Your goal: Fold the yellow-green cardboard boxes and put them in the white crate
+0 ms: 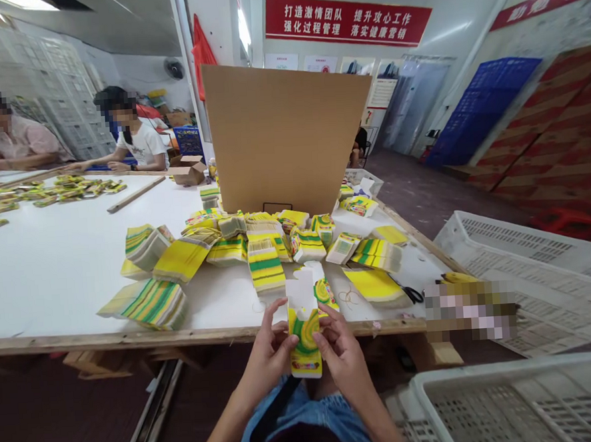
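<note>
Between my two hands, just in front of the table's near edge, is a small yellow and green carton with its white top flap standing up. My left hand pinches its left side, thumb on the printed face. On the right side my right hand grips it the same way. Behind it on the table lies another printed carton, partly hidden by the one I hold. A bundle of flat cartons with yellow and green edges sits just beyond, and a yellow stack lies to the right.
A tall brown cardboard sheet stands behind several carton bundles. Black-handled scissors lie near the right edge. White plastic crates stand at the right. Two people sit at the left, by a wooden strip and a pile of packets.
</note>
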Motion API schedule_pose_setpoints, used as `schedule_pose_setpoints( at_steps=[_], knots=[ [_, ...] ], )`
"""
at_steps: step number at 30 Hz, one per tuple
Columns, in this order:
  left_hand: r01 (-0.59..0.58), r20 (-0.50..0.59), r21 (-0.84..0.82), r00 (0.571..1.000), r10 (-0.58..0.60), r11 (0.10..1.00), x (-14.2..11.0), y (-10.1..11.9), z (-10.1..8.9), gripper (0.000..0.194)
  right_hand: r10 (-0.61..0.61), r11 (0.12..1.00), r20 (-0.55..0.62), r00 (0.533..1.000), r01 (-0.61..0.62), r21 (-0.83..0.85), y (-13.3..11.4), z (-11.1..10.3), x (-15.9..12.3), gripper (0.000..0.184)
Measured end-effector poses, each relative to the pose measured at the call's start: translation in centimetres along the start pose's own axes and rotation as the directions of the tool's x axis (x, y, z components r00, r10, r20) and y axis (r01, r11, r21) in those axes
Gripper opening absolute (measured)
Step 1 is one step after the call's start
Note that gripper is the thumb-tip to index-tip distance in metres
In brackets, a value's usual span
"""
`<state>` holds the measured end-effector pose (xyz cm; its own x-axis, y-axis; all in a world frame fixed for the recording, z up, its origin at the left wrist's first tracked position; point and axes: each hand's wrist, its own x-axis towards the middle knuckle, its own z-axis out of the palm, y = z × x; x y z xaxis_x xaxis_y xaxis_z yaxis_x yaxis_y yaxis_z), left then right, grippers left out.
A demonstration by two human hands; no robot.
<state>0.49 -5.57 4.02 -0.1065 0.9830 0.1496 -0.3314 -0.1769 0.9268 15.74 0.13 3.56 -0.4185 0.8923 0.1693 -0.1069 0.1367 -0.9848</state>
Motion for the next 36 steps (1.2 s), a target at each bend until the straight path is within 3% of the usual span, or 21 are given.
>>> schedule_pose_setpoints(
  at_steps=[6,13,17,20,23,25,29,34,36],
  knots=[
    [0.072,0.117,-0.076,0.991,-0.063,0.994,0.6,0.4,0.0,0.049,0.027,0.999,0.18,0.983,-0.031,0.02,-1.4,-1.8,1.0,0.035],
    [0.198,0.188,-0.139,0.967,-0.171,0.97,0.6,0.3,0.3,0.047,0.057,0.986,0.263,0.963,-0.013,-0.164,-2.1,-3.1,1.8,0.018],
    [0.193,0.187,-0.125,0.968,-0.168,0.973,0.6,0.2,0.3,0.05,-0.005,0.968,0.204,0.979,0.056,-0.244,-2.4,-2.9,2.0,0.024],
    [0.174,0.174,-0.121,0.973,-0.152,0.977,0.7,0.2,0.3,0.072,-0.062,0.954,0.142,0.988,0.1,-0.283,-1.8,-2.6,1.9,0.024],
    [0.192,0.206,-0.094,0.964,-0.169,0.977,0.9,0.0,0.1,0.088,-0.024,0.976,0.032,0.999,0.031,-0.217,-0.6,-2.5,2.0,0.024],
    [0.21,0.206,-0.035,0.958,-0.199,0.977,1.1,-0.1,-0.1,0.079,0.015,0.986,-0.012,1.0,-0.017,-0.167,-0.1,-2.7,2.3,0.035],
    [0.191,0.09,0.114,0.975,-0.201,0.975,1.5,0.0,-0.1,0.058,-0.052,0.973,0.02,0.998,0.056,-0.225,-0.9,-3.6,3.1,0.031],
    [0.14,0.06,0.308,0.984,-0.166,0.941,2.2,0.3,0.3,0.049,0.197,0.972,0.177,0.964,-0.168,-0.164,-1.6,-4.1,3.9,0.039],
    [0.13,0.084,0.334,0.982,-0.167,0.934,2.5,0.2,0.3,0.049,0.234,0.962,0.194,0.953,-0.198,-0.19,-1.2,-3.9,4.3,0.041]
  ],
)
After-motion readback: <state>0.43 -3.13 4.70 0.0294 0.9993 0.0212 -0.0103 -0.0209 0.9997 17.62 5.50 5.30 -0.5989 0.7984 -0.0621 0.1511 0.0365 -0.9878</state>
